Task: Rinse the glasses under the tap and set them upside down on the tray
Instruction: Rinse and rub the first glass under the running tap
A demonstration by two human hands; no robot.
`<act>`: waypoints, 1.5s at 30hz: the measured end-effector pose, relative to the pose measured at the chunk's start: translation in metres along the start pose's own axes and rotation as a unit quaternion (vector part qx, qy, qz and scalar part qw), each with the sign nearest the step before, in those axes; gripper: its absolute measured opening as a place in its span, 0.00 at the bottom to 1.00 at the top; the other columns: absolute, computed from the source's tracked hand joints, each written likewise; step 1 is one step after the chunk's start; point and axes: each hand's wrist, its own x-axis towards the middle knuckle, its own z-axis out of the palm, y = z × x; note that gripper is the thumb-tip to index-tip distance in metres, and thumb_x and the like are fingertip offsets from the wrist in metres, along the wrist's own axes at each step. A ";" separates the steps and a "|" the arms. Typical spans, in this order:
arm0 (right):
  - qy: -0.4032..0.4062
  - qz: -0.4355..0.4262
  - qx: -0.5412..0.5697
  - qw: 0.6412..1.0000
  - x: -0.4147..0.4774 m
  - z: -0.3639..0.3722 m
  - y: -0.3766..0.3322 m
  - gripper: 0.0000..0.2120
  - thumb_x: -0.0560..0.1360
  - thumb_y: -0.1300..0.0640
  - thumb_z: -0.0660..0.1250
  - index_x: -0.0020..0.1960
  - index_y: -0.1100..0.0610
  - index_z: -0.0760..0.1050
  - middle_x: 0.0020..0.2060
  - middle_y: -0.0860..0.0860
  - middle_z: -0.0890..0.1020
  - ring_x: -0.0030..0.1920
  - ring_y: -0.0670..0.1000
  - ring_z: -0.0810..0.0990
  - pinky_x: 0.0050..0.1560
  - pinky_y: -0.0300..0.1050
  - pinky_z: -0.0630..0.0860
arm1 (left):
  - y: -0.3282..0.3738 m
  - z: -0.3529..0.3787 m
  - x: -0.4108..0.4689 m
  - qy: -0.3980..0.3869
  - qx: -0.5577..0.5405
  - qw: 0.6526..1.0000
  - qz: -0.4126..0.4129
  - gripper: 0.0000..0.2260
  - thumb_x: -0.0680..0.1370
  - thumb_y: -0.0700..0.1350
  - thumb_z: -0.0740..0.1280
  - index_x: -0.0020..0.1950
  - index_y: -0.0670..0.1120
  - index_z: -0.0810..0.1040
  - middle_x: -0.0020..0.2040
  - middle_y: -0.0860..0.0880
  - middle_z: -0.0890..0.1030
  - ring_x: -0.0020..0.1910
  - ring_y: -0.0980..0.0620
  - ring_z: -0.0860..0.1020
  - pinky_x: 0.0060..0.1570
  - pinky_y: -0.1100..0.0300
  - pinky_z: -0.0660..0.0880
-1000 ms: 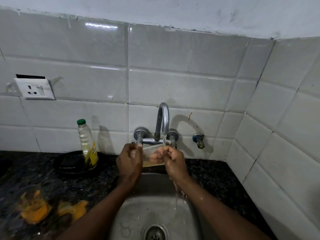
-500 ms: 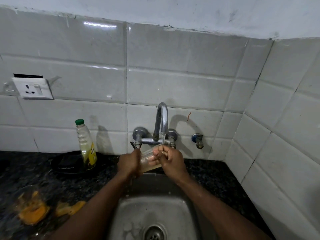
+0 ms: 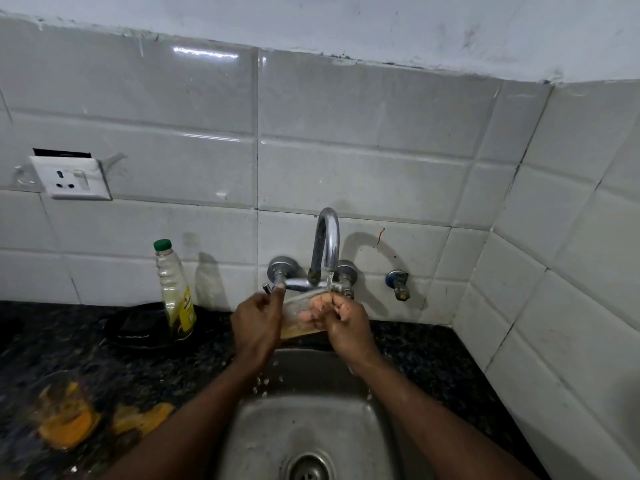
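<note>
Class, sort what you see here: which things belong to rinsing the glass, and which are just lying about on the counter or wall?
In use: glass, tap, sink, left hand, right hand.

Lying about: bottle, wall socket, orange scraps, dark dish.

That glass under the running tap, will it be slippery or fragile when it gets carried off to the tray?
Probably slippery: the glass is wet under the tap stream, gripped by both the left hand and right hand. Likely fragile: clear and thin-looking, over a steel sink.
</note>
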 end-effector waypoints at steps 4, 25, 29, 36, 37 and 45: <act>-0.014 -0.009 0.009 1.000 -0.001 0.003 -0.010 0.07 0.81 0.63 0.61 0.50 0.61 0.78 0.42 0.55 0.85 0.41 0.50 0.86 0.43 0.42 0.81 | -0.004 0.003 -0.006 0.059 -0.038 0.997 0.021 0.14 0.76 0.52 0.65 0.39 0.44 0.81 0.33 0.47 0.81 0.34 0.46 0.79 0.34 0.57 0.73; 0.010 0.041 0.052 0.998 0.004 0.007 -0.011 0.08 0.81 0.63 0.61 0.49 0.60 0.79 0.41 0.55 0.86 0.41 0.53 0.87 0.42 0.43 0.82 | 0.002 -0.002 -0.016 0.073 -0.059 0.995 0.041 0.11 0.77 0.53 0.66 0.42 0.46 0.79 0.37 0.46 0.81 0.35 0.49 0.78 0.35 0.59 0.74; 0.002 -0.005 -0.054 0.999 0.005 0.006 -0.004 0.05 0.79 0.59 0.67 0.46 0.53 0.80 0.43 0.52 0.86 0.43 0.49 0.86 0.47 0.47 0.83 | -0.006 0.002 0.015 -0.090 0.006 0.971 -0.222 0.23 0.70 0.62 0.63 0.43 0.41 0.80 0.41 0.41 0.81 0.36 0.43 0.79 0.30 0.61 0.72; 0.007 0.051 0.010 0.999 0.006 0.010 -0.011 0.06 0.79 0.65 0.64 0.51 0.61 0.80 0.45 0.56 0.86 0.46 0.54 0.86 0.51 0.53 0.82 | -0.009 0.000 -0.011 0.065 -0.021 0.997 0.028 0.11 0.77 0.50 0.68 0.41 0.45 0.81 0.36 0.47 0.81 0.37 0.45 0.80 0.38 0.55 0.75; -0.018 0.031 -0.020 0.999 0.006 0.008 -0.013 0.06 0.79 0.65 0.64 0.50 0.60 0.79 0.45 0.53 0.86 0.46 0.51 0.85 0.49 0.47 0.83 | -0.010 0.002 -0.005 0.039 -0.013 0.999 -0.021 0.13 0.76 0.53 0.67 0.39 0.44 0.81 0.36 0.46 0.81 0.38 0.44 0.81 0.38 0.55 0.75; -0.028 0.085 0.068 0.994 0.006 0.002 -0.013 0.06 0.78 0.68 0.65 0.51 0.61 0.79 0.46 0.56 0.86 0.46 0.52 0.86 0.48 0.45 0.83 | -0.016 0.005 -0.002 0.064 -0.067 0.995 -0.021 0.17 0.75 0.60 0.63 0.44 0.47 0.82 0.38 0.46 0.82 0.39 0.43 0.81 0.41 0.49 0.80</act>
